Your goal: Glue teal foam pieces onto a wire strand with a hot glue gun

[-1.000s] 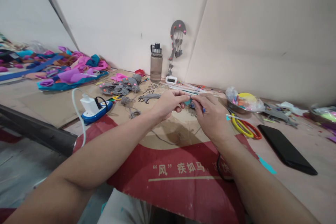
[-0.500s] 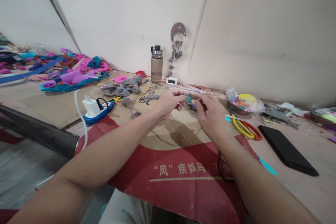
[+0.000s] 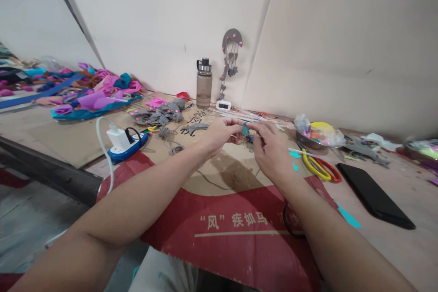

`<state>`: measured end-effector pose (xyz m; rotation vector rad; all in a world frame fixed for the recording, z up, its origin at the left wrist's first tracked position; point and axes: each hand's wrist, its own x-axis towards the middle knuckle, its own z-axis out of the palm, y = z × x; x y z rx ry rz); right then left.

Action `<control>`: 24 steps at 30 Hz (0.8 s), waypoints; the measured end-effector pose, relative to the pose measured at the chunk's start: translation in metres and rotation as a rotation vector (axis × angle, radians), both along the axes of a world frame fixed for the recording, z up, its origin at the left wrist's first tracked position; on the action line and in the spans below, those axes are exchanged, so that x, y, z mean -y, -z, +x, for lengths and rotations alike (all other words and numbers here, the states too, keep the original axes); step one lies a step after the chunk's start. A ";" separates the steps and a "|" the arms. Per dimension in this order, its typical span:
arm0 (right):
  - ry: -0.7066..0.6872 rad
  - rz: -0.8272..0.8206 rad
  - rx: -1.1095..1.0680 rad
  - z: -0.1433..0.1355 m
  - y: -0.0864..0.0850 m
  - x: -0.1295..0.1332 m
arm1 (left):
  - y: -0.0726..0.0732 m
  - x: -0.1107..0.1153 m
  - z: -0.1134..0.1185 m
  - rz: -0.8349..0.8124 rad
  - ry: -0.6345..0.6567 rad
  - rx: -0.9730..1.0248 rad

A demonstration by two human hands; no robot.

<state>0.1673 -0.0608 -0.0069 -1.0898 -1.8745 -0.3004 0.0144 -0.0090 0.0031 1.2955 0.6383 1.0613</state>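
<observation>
My left hand (image 3: 222, 136) is raised above the cardboard, its thumb and fingers pinching a small teal felt piece (image 3: 245, 130). From the other side my right hand (image 3: 272, 146) meets the same piece, fingers bent and the index fingertip at its edge. Whether anything thin such as a thread or needle is between the right fingers cannot be made out. Beyond the left hand lies a grey felt cutout (image 3: 196, 127). Grey cord (image 3: 178, 149) lies loosely coiled left of the hands. Small dark blue bits (image 3: 250, 138) show between the hands.
Yellow-and-red-handled scissors (image 3: 318, 168) and a black phone (image 3: 374, 194) lie to the right. A metal bowl (image 3: 313, 144) of colourful bits stands behind them. Further back are a bottle (image 3: 204, 86) and a small white clock (image 3: 224, 106). A blue power strip (image 3: 127, 150) sits left.
My right hand has shifted slightly left and its thumb has moved lower, away from the teal piece. My left hand stays nearly still, keeping the teal felt piece pinched.
</observation>
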 end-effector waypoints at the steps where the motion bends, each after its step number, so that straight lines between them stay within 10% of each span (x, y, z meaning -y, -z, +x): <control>1: 0.003 -0.025 -0.066 0.000 0.000 0.000 | 0.000 0.000 0.000 -0.008 0.000 0.013; 24: 0.046 -0.240 -0.372 -0.001 0.002 -0.001 | 0.002 0.003 0.001 0.150 -0.008 -0.160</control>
